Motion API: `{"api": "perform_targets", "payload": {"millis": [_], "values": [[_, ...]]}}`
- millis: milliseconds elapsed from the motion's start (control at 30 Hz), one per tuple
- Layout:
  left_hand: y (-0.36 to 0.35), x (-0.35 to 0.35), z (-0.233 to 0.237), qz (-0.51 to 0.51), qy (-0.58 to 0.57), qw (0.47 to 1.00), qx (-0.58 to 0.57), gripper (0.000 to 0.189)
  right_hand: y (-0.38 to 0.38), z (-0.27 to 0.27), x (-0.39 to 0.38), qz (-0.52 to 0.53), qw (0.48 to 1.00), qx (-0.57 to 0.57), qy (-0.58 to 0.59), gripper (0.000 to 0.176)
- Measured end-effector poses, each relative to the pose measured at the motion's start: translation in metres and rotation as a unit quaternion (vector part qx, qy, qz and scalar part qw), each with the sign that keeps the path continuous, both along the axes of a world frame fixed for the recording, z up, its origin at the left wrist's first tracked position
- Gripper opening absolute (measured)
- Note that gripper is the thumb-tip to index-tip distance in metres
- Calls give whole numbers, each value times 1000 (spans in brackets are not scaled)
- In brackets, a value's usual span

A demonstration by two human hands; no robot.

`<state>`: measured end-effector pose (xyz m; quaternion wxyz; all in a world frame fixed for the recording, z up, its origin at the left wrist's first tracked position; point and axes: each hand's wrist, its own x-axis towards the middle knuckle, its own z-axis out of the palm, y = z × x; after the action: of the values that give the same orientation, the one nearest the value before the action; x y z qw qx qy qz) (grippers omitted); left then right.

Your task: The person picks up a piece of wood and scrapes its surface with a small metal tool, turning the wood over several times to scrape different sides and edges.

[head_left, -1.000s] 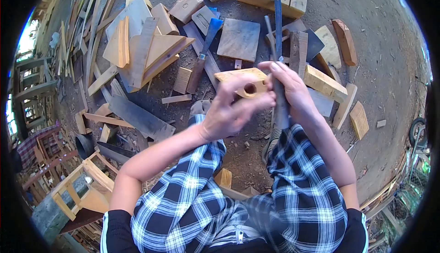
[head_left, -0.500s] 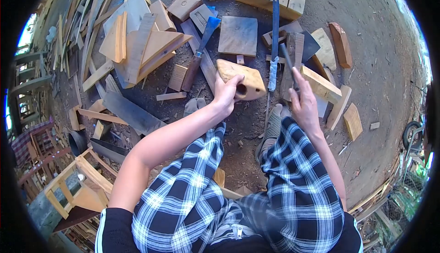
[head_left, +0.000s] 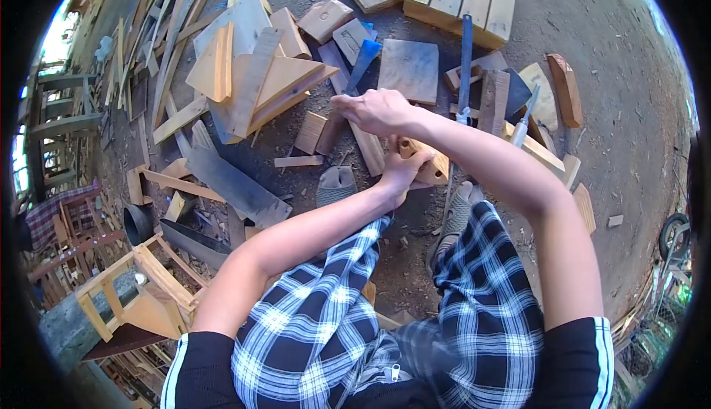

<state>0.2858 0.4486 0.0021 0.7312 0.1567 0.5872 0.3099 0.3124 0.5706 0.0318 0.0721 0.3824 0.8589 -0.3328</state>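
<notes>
My left hand [head_left: 402,172] is wrapped round a pale wooden block [head_left: 438,166] with holes in it, held above the ground between my feet. My right arm crosses over it to the left. There my right hand [head_left: 376,111], its fingers curled, is at the neck of a wooden-handled knife [head_left: 363,66] with a broad bluish blade. The hand covers the neck; part of the handle [head_left: 330,133] shows below. A slim metal hand tool [head_left: 526,115] rests over a wood piece at the right. Near it lies a long saw-like blade [head_left: 465,65] with a wrapped end.
Wood offcuts [head_left: 252,87] are heaped at the left, and a square board [head_left: 409,71] lies ahead. A slatted wooden piece [head_left: 461,2] stands at the far side. Dark curved sheets [head_left: 233,187] and a small wooden frame [head_left: 141,287] are at the lower left. My sandalled feet flank the block.
My right hand has let go of the slim metal tool at the right and crossed left to the knife. The block in my left hand is lower and turned. The view has shifted slightly.
</notes>
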Motion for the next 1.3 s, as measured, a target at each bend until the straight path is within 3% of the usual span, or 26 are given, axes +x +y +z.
{"api": "perform_targets", "payload": {"millis": [67,233,300,333,500,567,600,667,733,767,833,900,967,1033,1100,1167,1233,1300], "values": [[-1,-4,1,10,10,1000,27,71,3,-58,-30,-32,998,-14,51,38],[-4,-25,-11,2,-68,997,26,61,3,-77,-46,-113,988,-28,99,35],[-10,-39,-10,-7,-140,990,20,64,4,-76,-37,-281,937,-77,192,34],[-12,-47,-13,-51,-142,987,55,71,6,-41,-26,-348,874,-239,239,33],[-17,-71,-17,-107,-81,988,72,81,34,15,40,-403,794,-205,407,30],[-14,-78,6,-33,-93,992,82,79,34,38,76,-400,770,-212,450,31],[-5,-85,16,-55,-72,992,93,78,29,47,95,-417,785,-203,412,29],[9,-94,29,-59,-16,992,108,74,14,54,129,-362,895,-50,256,23],[24,-102,23,-62,39,988,134,69,-17,52,143,-310,928,92,185,29],[30,-105,17,-63,68,984,154,65,-33,54,145,-322,928,66,175,43],[47,-101,32,-57,114,983,135,58,-67,57,142,-342,926,-38,158,50],[65,-107,24,-64,154,970,175,58,-97,35,142,-332,923,-66,185,53],[82,-109,18,-88,177,963,185,57,-123,0,137,-359,906,2,226,53],[85,-100,17,-111,222,940,234,59,-128,6,137,-354,921,-79,140,49],[85,-92,17,-74,296,917,256,58,-126,4,127,-357,916,-71,166,47],[93,-89,9,-76,253,929,261,57,-118,2,118,-363,911,-79,180,48],[97,-77,4,-4,201,952,232,54,-111,-3,107,-361,909,-93,187,50],[96,-73,-4,22,201,949,241,50,-104,-11,96,-355,902,-44,241,48]]}}
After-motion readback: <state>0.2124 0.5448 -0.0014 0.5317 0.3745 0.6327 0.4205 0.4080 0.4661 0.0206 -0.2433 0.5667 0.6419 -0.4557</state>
